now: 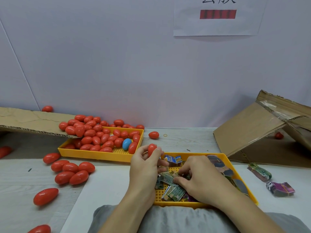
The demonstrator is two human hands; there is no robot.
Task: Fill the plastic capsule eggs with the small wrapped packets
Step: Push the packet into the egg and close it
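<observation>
Orange far tray: a perforated orange plastic tray (107, 154) lies left of centre, heaped with closed red plastic capsule eggs (102, 137); one light-blue plastic egg (126, 143) rests among them near the right end.
Loose eggs: more red eggs (71, 172) lie scattered on the pale table (20, 179) to the left; a single red egg (153, 135) sits just beyond the far tray's right corner, beside a small yellow rubber band (165, 135).
Cardboard: a flat corrugated sheet (32, 121) overhangs the far tray's left end; a tilted brown cardboard flap (262, 128) leans at the right, sheltering another red egg (279, 135).
Near tray: a second orange perforated tray (226, 163) sits at the table's front edge, holding small printed wrapped packets (175, 192).
Spare packets: two banded packet bundles (269, 179) lie on the table right of the near tray.
Left hand: the left hand (144, 167) pinches an upright red capsule egg (152, 149) between thumb and fingertips, above the near tray's far-left corner.
Right hand: the right hand (198, 179) reaches into the near tray, fingers curled down onto the packets; whether a packet is actually gripped cannot be told.
Obscured: the hands cover much of the near tray's contents; packet print is unreadable; a wall notice (218, 15) is cut off by the top edge.
</observation>
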